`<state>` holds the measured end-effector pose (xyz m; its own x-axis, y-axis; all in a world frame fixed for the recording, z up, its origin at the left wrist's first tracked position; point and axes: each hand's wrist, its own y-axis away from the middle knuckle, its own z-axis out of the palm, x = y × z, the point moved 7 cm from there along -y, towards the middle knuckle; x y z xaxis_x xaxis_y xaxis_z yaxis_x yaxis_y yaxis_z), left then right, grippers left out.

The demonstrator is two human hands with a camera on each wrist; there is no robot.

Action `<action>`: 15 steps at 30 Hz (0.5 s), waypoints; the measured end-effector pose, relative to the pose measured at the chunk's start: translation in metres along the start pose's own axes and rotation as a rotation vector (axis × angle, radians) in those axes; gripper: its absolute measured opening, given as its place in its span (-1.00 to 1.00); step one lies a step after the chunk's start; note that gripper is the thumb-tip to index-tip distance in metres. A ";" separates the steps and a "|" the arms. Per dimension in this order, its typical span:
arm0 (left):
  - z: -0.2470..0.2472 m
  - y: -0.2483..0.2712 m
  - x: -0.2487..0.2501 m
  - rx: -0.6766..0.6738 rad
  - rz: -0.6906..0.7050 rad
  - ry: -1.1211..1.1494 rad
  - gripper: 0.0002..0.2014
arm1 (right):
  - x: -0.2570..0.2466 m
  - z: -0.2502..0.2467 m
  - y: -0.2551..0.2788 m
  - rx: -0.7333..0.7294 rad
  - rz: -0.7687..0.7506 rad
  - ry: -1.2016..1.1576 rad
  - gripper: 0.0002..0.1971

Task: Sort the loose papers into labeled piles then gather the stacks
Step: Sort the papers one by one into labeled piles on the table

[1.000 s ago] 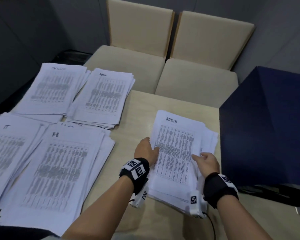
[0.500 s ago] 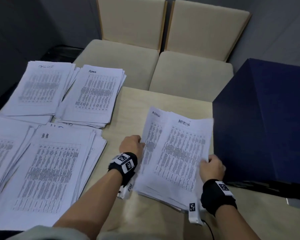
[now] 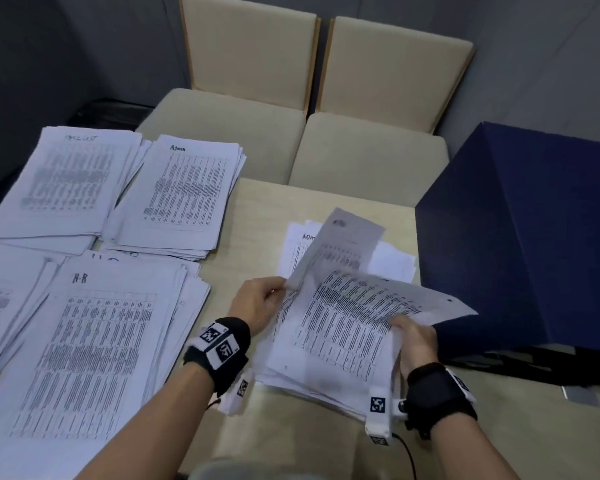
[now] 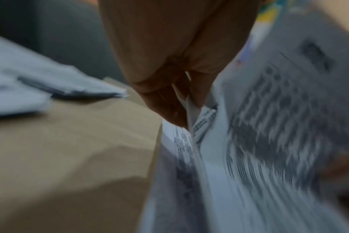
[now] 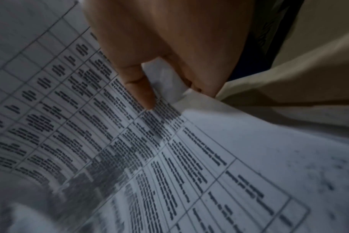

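A loose stack of printed sheets [image 3: 326, 358] lies on the wooden table [image 3: 257, 209] in front of me. My left hand [image 3: 260, 303] pinches the left edge of one raised sheet [image 3: 343, 244]; the left wrist view shows the left hand [image 4: 175, 94] with its fingers closed on paper edges. My right hand [image 3: 413, 337] grips the right edge of another lifted sheet [image 3: 361, 313], its thumb on the print; the right hand [image 5: 159, 75] pinches that sheet [image 5: 169, 149]. Under them lies a sheet marked Admin [image 3: 298, 244]. Sorted piles sit left: Admin pile [image 3: 184, 192], H-R pile [image 3: 94, 348].
Two more paper piles lie at the far left [image 3: 66, 174] and the left edge [image 3: 0, 306]. A dark blue box [image 3: 520, 237] stands right beside the stack. Two beige chairs [image 3: 291, 126] are pushed against the table's far edge.
The top sheets were lying flat under both hands; now each hand has lifted a sheet off the stack, fanned apart, uncovering an Admin sheet beneath.
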<state>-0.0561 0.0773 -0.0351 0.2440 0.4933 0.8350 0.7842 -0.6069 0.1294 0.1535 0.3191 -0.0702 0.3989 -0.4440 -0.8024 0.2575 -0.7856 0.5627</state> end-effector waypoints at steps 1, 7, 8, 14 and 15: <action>0.003 0.001 -0.006 -0.038 -0.043 0.158 -0.77 | -0.002 0.002 0.001 -0.039 -0.007 -0.015 -0.74; 0.007 0.002 -0.007 -0.142 -0.220 0.479 -0.61 | -0.009 0.009 0.006 -0.113 -0.012 -0.009 -0.87; 0.006 -0.002 -0.011 -0.103 -0.230 0.393 -0.57 | -0.012 0.010 0.009 -0.105 -0.031 0.012 -0.88; -0.001 -0.021 -0.031 0.069 -0.393 -0.255 -0.75 | -0.033 0.008 0.034 -0.115 -0.108 -0.015 -0.83; 0.002 -0.023 -0.028 0.033 -0.359 -0.328 -0.67 | -0.031 0.008 0.030 -0.134 -0.099 -0.030 -0.76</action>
<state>-0.0798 0.0790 -0.0625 0.1177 0.8414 0.5275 0.8681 -0.3451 0.3568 0.1422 0.3053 -0.0301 0.3396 -0.3818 -0.8596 0.4098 -0.7625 0.5006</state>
